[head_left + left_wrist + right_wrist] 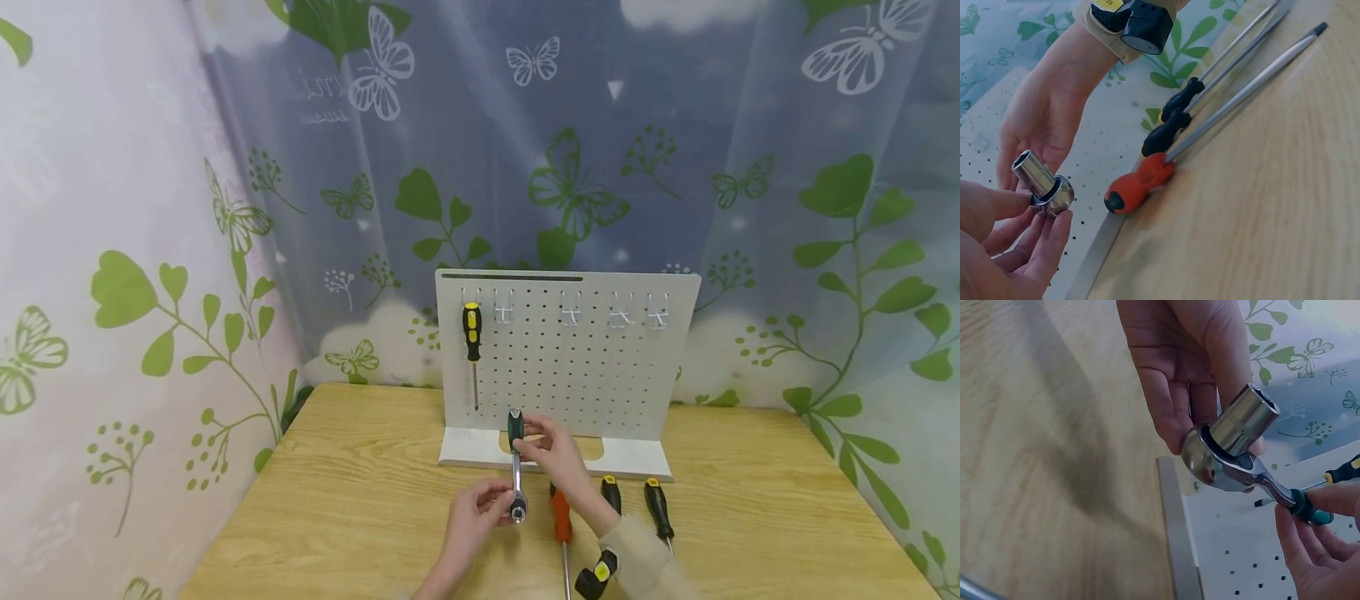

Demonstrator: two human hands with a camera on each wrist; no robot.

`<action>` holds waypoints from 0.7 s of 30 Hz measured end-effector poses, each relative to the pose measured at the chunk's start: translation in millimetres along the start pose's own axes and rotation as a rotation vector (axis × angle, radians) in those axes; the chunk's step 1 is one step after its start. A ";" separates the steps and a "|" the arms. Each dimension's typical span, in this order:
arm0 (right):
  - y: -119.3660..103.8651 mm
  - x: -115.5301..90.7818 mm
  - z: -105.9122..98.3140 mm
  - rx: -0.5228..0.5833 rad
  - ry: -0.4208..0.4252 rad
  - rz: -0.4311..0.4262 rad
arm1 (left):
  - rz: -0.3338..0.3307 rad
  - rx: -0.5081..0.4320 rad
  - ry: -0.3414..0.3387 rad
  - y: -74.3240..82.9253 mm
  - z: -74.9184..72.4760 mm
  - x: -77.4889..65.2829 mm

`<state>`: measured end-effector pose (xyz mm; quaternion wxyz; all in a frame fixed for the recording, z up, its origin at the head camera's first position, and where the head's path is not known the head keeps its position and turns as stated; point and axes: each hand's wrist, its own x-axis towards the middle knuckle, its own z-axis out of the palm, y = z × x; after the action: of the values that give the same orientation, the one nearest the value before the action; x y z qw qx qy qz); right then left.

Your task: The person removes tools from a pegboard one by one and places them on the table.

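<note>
A ratchet wrench (517,468) with a green and black handle is held over the table in front of the pegboard, its handle end toward the board. My left hand (477,515) pinches its round chrome head. A shiny socket (1242,422) sits on that head in the right wrist view. My right hand (557,457) pinches the green handle (1307,509) between thumb and fingers. In the left wrist view, the ratchet's head (1059,195) lies between the left thumb and fingers, while its handle is hidden.
The white pegboard (570,367) stands at the back, with several clear hooks (572,315) and a yellow-black screwdriver (472,329) hanging on it. An orange screwdriver (561,515) and two black-handled screwdrivers (657,508) lie on the wooden table (360,467), right of the wrench.
</note>
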<state>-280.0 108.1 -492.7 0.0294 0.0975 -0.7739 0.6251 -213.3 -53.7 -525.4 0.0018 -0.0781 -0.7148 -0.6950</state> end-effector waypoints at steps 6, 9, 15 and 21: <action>12.0 -13.2 1.3 -0.030 0.021 0.041 | -0.038 0.030 -0.036 -9.9 -0.2 -11.2; 16.7 -17.8 3.2 -0.044 0.018 0.045 | -0.050 0.033 -0.048 -14.3 -0.3 -15.2; 27.6 -25.3 7.0 -0.051 -0.007 0.032 | -0.078 0.072 -0.082 -16.9 -1.8 -21.7; 35.9 -33.6 9.2 -0.029 -0.059 0.049 | -0.126 0.120 -0.111 -21.5 -4.1 -27.5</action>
<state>-253.2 110.2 -534.8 -0.0076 0.0964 -0.7855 0.6112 -189.0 -61.2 -549.7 -0.0770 -0.0712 -0.7576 -0.6442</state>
